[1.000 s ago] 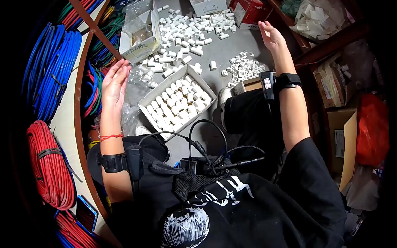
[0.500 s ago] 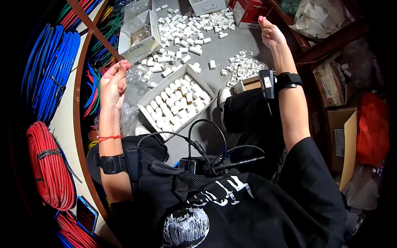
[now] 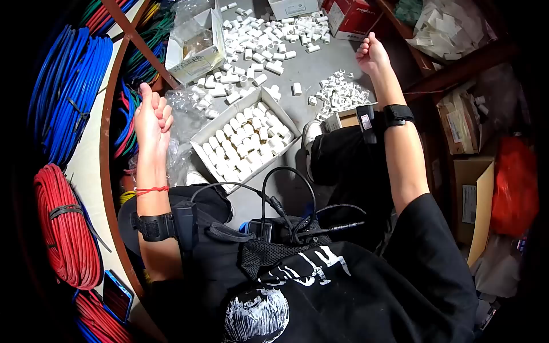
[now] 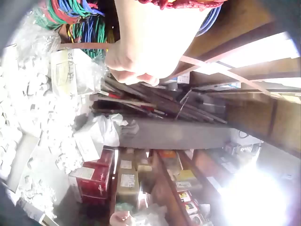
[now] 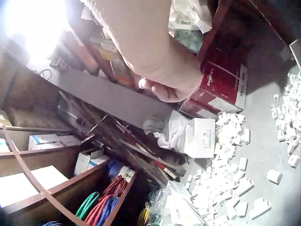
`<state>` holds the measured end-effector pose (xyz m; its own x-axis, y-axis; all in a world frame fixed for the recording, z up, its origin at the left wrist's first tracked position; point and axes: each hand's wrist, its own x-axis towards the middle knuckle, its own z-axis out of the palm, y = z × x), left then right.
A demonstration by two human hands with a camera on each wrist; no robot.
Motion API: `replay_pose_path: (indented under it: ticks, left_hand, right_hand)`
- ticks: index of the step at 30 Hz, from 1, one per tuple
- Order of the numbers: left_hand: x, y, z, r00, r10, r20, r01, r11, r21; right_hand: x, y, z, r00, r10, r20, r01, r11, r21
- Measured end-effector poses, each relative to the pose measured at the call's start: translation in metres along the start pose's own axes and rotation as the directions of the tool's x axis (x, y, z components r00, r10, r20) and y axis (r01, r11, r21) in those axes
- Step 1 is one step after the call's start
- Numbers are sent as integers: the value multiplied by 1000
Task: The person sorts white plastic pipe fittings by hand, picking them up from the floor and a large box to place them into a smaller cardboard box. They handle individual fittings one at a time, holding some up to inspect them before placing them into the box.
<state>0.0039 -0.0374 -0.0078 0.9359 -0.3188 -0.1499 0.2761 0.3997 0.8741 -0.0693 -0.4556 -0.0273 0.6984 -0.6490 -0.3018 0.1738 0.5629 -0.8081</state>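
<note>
Both hands are raised, one on each side, with nothing seen in them. My left hand (image 3: 152, 121) has its fingers curled into the palm and its thumb pointing up, near the shelf edge and the clear plastic bag (image 3: 182, 137). On the other side my right hand (image 3: 373, 55) is curled as well, over the floor by the red box (image 3: 350, 20). Between the arms sits a carton (image 3: 200, 150) packed with rows of white pipe fittings (image 3: 246, 137). More loose fittings (image 3: 260, 43) lie scattered beyond it. Small white clips (image 3: 340, 91) form a pile nearer the right arm.
Shelves at left hold blue (image 3: 71, 94) and red cable coils (image 3: 67, 226) and a phone (image 3: 118, 296). An open white box (image 3: 197, 63) stands behind the carton. At right are an open cardboard box (image 3: 479, 206) and a red bag (image 3: 514, 188). Black cables (image 3: 286, 171) cross the lap.
Both hands have gone from fingers extended, through fingertips drawn together, to curled fists. The left hand has turned, its thumb now up. The carton and fittings have stayed put.
</note>
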Motion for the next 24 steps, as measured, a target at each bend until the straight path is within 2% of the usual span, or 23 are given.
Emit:
replay_pose_path:
  ticks: [3, 4, 7, 8, 11, 15, 16, 19, 21, 23, 24]
  left_hand:
    - [9, -5, -4, 981, 69, -180, -60, 997, 55]
    - [12, -8, -8, 968, 85, -234, -67, 994, 86]
    - [18, -11, -5, 978, 124, -168, -95, 981, 171]
    - [14, -8, -5, 990, 53, -130, -38, 993, 110]
    - [18, -11, -4, 992, 15, -129, 0, 994, 113]
    - [17, -10, -3, 993, -8, -115, 26, 988, 154]
    - [17, -10, -3, 996, -8, -93, 22, 989, 149]
    - [14, -9, 4, 990, -14, -141, 35, 988, 149]
    - [15, -10, 3, 992, -17, -122, 35, 989, 144]
    - [13, -10, 3, 991, -21, -134, 40, 989, 142]
    - [13, -10, 3, 992, -19, -128, 37, 988, 147]
  right_hand:
    - [2, 1, 8, 997, -28, -79, 23, 998, -67]
    - [5, 1, 9, 996, 4, -87, -8, 999, -42]
    - [-9, 1, 18, 996, -87, -7, 85, 989, -120]
    - [-18, 0, 24, 991, -127, 31, 130, 982, -135]
    - [-11, -6, 19, 985, -119, 126, 134, 984, -119]
    - [-11, -7, 19, 996, -46, 77, 50, 997, -50]
    - [-17, -7, 23, 1000, -25, 19, 26, 998, -57]
    - [-19, -9, 21, 978, 73, 194, -63, 996, -56]
    - [-20, -8, 23, 996, 15, 91, -15, 1000, -7]
    - [-16, -6, 15, 994, -59, 97, 67, 995, -79]
    - [-13, -5, 14, 991, -41, 130, 50, 996, -67]
